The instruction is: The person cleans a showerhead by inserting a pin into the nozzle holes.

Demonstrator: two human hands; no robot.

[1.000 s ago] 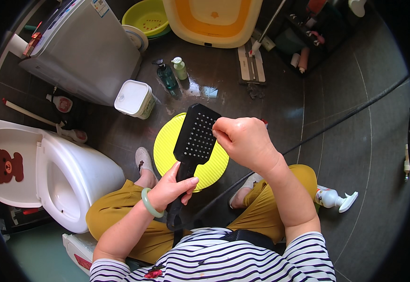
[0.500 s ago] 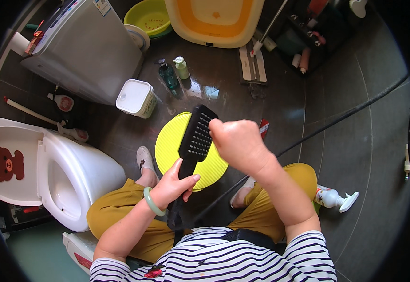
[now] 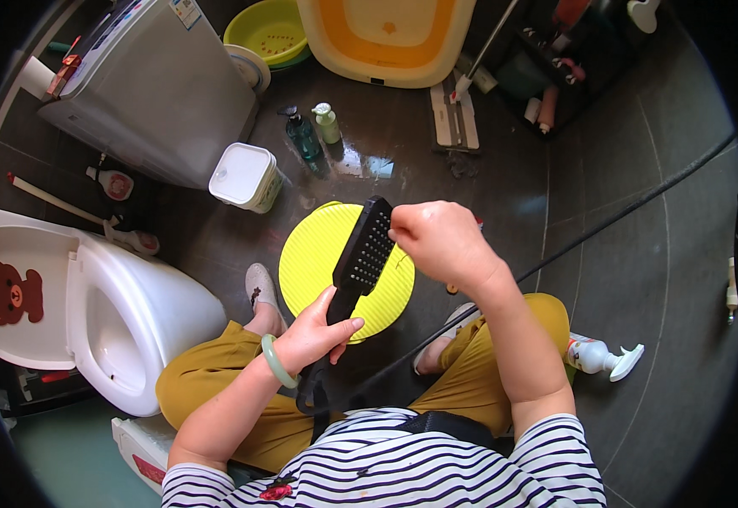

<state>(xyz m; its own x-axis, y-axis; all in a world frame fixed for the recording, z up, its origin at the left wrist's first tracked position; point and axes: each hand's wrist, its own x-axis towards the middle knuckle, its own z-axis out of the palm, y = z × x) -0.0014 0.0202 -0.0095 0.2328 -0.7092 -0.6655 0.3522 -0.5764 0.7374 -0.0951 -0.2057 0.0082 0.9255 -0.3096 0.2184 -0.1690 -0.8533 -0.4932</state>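
My left hand (image 3: 311, 332), with a pale green bangle at the wrist, is wrapped round the handle of a black shower head (image 3: 366, 247). The head is tilted up, its face of small pale nozzles turned toward the right. My right hand (image 3: 445, 241) is closed, its fingertips pinched at the right edge of the nozzle face. What they hold is hidden, though a thin dark strand shows just below them. Beneath the shower head is a round, ribbed yellow surface (image 3: 310, 254), partly covered by my left hand and the head.
A black hose (image 3: 631, 206) crosses from the right wall toward my lap. An open toilet (image 3: 157, 313) stands at left, a spray bottle (image 3: 593, 356) by my right knee. Ahead are a white lidded bucket (image 3: 242, 178), two pump bottles (image 3: 303, 135), a flat mop (image 3: 456, 123) and a folding tub (image 3: 386, 80).
The shower head has shifted slightly right and turned its face more to the right. My right hand has moved a little right and up, its fingers still closed at the head's edge.
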